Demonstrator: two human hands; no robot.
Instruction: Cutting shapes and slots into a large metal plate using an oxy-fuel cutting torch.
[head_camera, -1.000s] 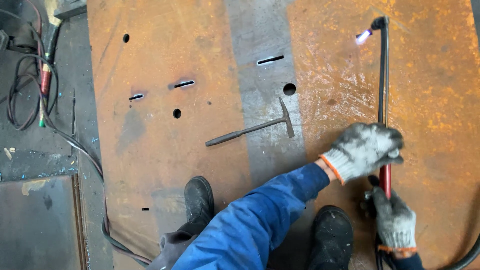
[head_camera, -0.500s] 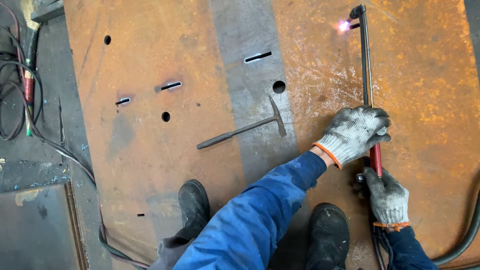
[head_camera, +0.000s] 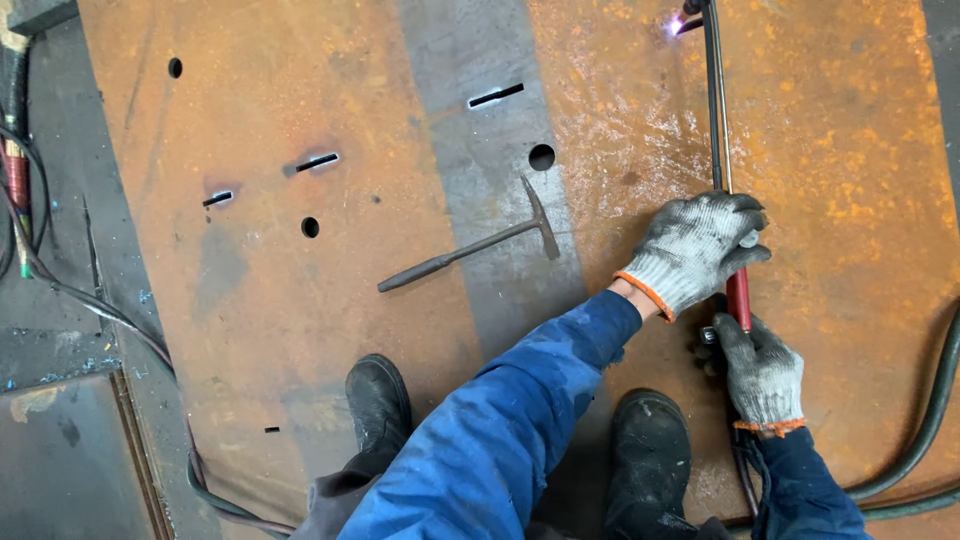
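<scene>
Torch (head_camera: 718, 130) sits in both your hands, long and thin, running from your grip straight up to the top edge of the view. Left hand (head_camera: 700, 250), in a grey knit glove with an orange cuff, is closed around the tube just above the red handle (head_camera: 739, 297). Right hand (head_camera: 760, 370), same kind of glove, is wrapped around the lower end of the handle, fingers curled shut near the valve block. The two hands are just beside each other on the torch, left one further up.

Flame (head_camera: 680, 22) burns bright white-violet at the tip, at the top of the view, right over the rusty steel plate (head_camera: 300, 330) you stand on. Can't tell whether the tip touches the plate.

Hammer (head_camera: 470, 248), a chipping type with a thin handle, lies flat on the grey strip in the middle of the plate, left of your left hand and apart from it. Head points right, handle down-left. A round hole (head_camera: 541, 157) is just above its head, a slot (head_camera: 496, 95) further up. More slots and holes sit to the left on the plate.

Boots (head_camera: 378, 400), black, are planted on the plate at the bottom. Hose (head_camera: 925, 420) curves off from the torch along the right edge. Cables (head_camera: 20, 200) lie on the floor at left.
</scene>
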